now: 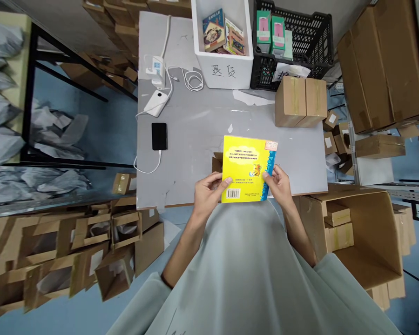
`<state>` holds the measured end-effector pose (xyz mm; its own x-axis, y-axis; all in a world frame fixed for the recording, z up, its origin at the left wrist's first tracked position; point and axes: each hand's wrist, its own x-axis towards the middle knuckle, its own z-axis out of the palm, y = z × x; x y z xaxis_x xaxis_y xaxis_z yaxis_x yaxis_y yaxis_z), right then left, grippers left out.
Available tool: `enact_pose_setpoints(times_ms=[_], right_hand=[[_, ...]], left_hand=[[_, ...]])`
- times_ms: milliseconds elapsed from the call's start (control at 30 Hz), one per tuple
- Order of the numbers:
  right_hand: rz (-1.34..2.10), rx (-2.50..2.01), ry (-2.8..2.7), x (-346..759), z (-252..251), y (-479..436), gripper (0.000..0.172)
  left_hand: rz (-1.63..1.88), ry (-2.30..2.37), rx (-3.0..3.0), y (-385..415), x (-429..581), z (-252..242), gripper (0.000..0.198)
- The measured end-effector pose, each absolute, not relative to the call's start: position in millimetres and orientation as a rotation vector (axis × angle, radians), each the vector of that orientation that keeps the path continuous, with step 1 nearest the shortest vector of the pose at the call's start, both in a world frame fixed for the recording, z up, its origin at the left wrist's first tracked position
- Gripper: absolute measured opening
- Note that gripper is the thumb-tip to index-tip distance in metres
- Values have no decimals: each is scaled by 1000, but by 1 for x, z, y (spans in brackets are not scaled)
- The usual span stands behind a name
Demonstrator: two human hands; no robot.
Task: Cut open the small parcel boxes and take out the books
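Left hand had the yellow book pinched at its 8 o'clock, right hand at 4; phone chilled around 10.

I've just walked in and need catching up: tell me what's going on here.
The person's left hand and right hand hold a yellow book by opposite sides, barcode showing, at the near edge of a grey table. At the far side stand a white bin with books inside and a black crate holding green boxes. A phone lies to the left.
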<state>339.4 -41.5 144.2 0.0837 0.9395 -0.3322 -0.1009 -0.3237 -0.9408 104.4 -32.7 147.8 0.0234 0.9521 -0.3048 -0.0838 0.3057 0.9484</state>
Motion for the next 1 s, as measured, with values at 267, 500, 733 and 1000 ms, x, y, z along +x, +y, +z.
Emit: enact_pose_setpoints(times_ms=[267, 500, 733, 1000], right_hand=[[1392, -1481, -941, 340, 134, -49, 54], [973, -1687, -1079, 338, 131, -55, 68], [1277, -1432, -1023, 292, 156, -72, 65], [1217, -1422, -754, 289, 141, -59, 42]], left_hand=[[1059, 1316, 1070, -40, 112, 146, 40], [1160, 1398, 1226, -44, 117, 145, 32], [1302, 1478, 1699, -50, 139, 139, 15], [1011, 1341, 2047, -61, 157, 142, 23]])
